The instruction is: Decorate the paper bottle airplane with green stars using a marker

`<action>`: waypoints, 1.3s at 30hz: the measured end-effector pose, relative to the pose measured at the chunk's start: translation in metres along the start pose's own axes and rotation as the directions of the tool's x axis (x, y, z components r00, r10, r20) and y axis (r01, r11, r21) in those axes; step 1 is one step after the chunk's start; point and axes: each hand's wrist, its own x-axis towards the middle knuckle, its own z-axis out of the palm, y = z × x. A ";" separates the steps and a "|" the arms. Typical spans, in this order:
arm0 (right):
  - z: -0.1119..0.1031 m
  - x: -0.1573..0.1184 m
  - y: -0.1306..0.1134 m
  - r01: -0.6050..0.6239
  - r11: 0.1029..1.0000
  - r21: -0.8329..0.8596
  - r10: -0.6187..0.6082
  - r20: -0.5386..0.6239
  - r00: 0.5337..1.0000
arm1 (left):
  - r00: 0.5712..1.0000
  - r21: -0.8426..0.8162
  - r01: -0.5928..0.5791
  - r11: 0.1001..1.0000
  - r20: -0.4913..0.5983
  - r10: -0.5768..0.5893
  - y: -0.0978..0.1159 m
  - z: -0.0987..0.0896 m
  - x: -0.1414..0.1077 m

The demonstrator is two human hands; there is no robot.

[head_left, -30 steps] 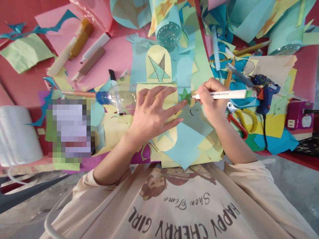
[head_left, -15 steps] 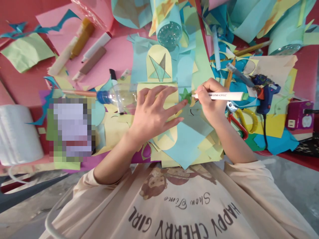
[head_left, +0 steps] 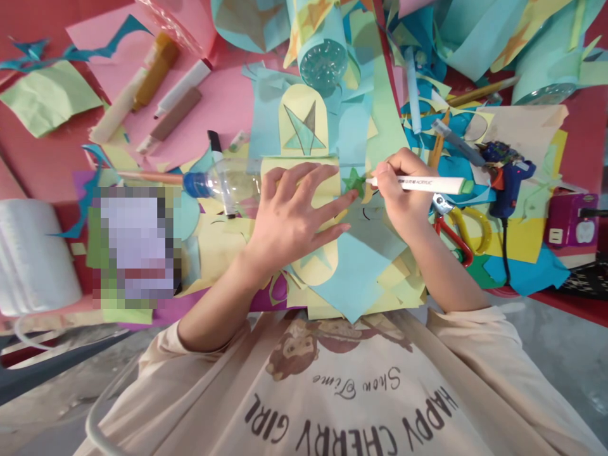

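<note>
In the head view my right hand (head_left: 406, 190) pinches a white marker (head_left: 434, 183) with a green end. Its tip touches the right edge of a small green star (head_left: 353, 182) lying on light blue paper (head_left: 363, 253). My left hand (head_left: 299, 212) rests with fingers spread over the yellow wrap of a clear bottle, one fingertip at the star's lower edge. The bottle (head_left: 242, 183) lies on its side, its blue cap (head_left: 196, 185) to the left. Above my left hand is a yellow tab (head_left: 304, 104) with a drawn star.
Several markers (head_left: 178, 88) lie at the upper left, over pink paper. A blue glue gun (head_left: 510, 190) and scissors (head_left: 470, 231) lie to the right. Teal-wrapped bottles (head_left: 323, 50) stand at the back. A white roll-shaped object (head_left: 38, 256) is at the far left, beside a blurred-out rectangle.
Both hands stay nearly in place. The marker tip has shifted very slightly at the star's right edge.
</note>
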 end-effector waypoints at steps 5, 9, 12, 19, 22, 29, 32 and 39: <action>-0.001 0.001 0.001 -0.017 0.987 0.163 0.031 -0.081 0.996 | 1.000 -0.054 0.021 0.998 0.018 -0.020 0.001 0.001 -0.002; -0.004 0.005 -0.001 -0.017 0.952 0.305 0.051 -0.101 0.994 | 0.999 -0.016 0.016 1.000 0.031 -0.015 0.011 0.004 -0.003; -0.004 0.006 -0.003 -0.046 0.962 0.269 0.054 -0.021 0.998 | 1.000 0.033 0.000 0.999 0.016 -0.001 0.018 0.008 -0.003; -0.003 0.001 -0.007 -0.052 0.997 0.057 0.049 0.046 0.998 | 0.999 0.039 -0.013 0.999 -0.035 0.014 0.021 0.011 -0.003; -0.004 0.001 -0.008 -0.038 0.999 0.027 0.036 0.070 0.997 | 0.999 0.033 -0.014 0.999 -0.046 0.016 0.021 0.012 -0.003; -0.003 0.003 -0.005 0.032 0.999 -0.024 -0.030 0.064 0.998 | 0.999 -0.076 0.021 0.997 -0.023 -0.023 0.021 0.013 -0.004; -0.004 0.003 -0.002 0.048 0.998 -0.035 -0.046 0.057 0.997 | 0.999 -0.085 0.032 0.996 0.000 -0.032 0.020 0.013 -0.004; -0.004 0.004 -0.009 0.028 0.999 -0.041 -0.024 0.100 0.995 | 1.000 -0.057 0.020 0.998 -0.001 -0.020 0.019 0.013 -0.004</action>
